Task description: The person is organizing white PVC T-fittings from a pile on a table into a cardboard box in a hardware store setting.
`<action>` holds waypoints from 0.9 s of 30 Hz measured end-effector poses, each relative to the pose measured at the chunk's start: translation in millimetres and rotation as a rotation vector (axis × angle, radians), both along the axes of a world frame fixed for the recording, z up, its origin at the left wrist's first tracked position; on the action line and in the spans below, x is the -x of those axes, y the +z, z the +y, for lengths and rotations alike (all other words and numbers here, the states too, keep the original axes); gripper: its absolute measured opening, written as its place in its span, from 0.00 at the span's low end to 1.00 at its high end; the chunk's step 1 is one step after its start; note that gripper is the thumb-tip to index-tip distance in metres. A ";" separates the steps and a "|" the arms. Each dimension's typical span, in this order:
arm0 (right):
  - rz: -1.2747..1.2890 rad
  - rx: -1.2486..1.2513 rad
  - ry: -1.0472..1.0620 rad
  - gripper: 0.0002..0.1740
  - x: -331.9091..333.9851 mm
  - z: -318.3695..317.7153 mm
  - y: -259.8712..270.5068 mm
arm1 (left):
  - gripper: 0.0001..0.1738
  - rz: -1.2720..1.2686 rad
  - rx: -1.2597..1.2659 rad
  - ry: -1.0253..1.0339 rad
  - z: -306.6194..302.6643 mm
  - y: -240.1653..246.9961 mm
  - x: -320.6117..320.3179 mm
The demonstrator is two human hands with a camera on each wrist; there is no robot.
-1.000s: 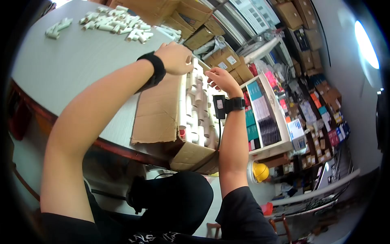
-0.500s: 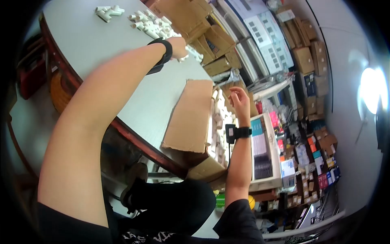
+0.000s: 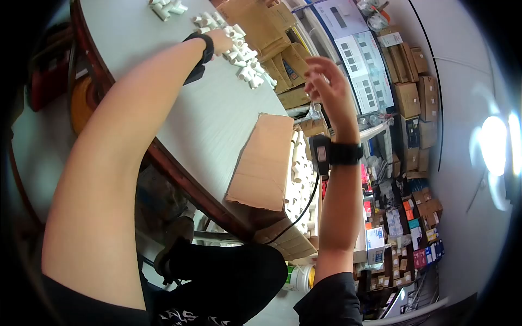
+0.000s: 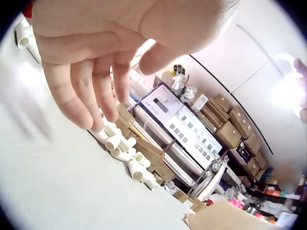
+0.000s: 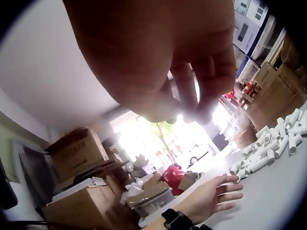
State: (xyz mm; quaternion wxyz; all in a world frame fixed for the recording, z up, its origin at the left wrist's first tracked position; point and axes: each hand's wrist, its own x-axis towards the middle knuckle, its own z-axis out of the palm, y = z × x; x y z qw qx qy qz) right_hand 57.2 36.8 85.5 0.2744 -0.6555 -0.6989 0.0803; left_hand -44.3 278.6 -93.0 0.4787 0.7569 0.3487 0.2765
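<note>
My left hand (image 3: 222, 41) reaches far across the round grey table (image 3: 163, 92) and hovers just over a pile of white pipe fittings (image 3: 246, 58). In the left wrist view its fingers (image 4: 96, 112) hang straight and hold nothing, with the fittings (image 4: 125, 154) right under the fingertips. The right wrist view shows this left hand (image 5: 217, 194) flat above the table. My right hand (image 3: 327, 81) is raised in the air beyond the table's edge, with loosely bent fingers (image 5: 192, 93) and nothing visible in it. Below it stands an open cardboard box of white fittings (image 3: 300, 185).
The box's flap (image 3: 263, 163) lies on the table top. A small separate group of fittings (image 3: 166, 7) sits further back. Cardboard cartons (image 3: 272, 32) stand behind the table. Shelves with stacked boxes (image 3: 413, 81) fill the right side. My knees (image 3: 228, 271) are under the table's edge.
My left hand has left the box and moved across the table to the fittings pile. My right hand has risen from the box into the air.
</note>
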 end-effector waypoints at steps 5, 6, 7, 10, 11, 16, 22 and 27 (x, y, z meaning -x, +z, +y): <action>-0.082 0.141 -0.049 0.16 -5.9 76.1 -17.9 | 0.25 -0.225 0.288 0.097 3.0 -4.8 -13.7; -0.084 0.165 -0.085 0.16 -8.3 89.3 -25.8 | 0.25 -0.257 0.331 0.111 4.6 -7.1 -16.0; -0.085 0.192 -0.122 0.16 -11.9 102.9 -34.1 | 0.26 -0.288 0.374 0.122 5.4 -9.4 -18.3; -0.045 0.313 -0.147 0.20 -39.9 141.2 -65.4 | 0.29 -0.386 0.479 0.156 12.1 -15.6 -26.2; -0.030 0.349 -0.160 0.21 -48.9 150.5 -76.0 | 0.29 -0.418 0.508 0.168 13.6 -16.5 -29.1; -0.007 0.361 -0.204 0.27 -92.0 200.4 -121.7 | 0.34 -0.535 0.629 0.201 14.9 -23.5 -45.8; -0.257 0.251 -0.095 0.35 -121.4 241.8 -165.9 | 0.30 -0.690 0.868 0.209 10.6 -43.4 -74.1; -0.211 0.284 -0.100 0.40 -123.6 237.5 -179.6 | 0.30 -0.793 0.905 0.252 28.3 -63.6 -92.3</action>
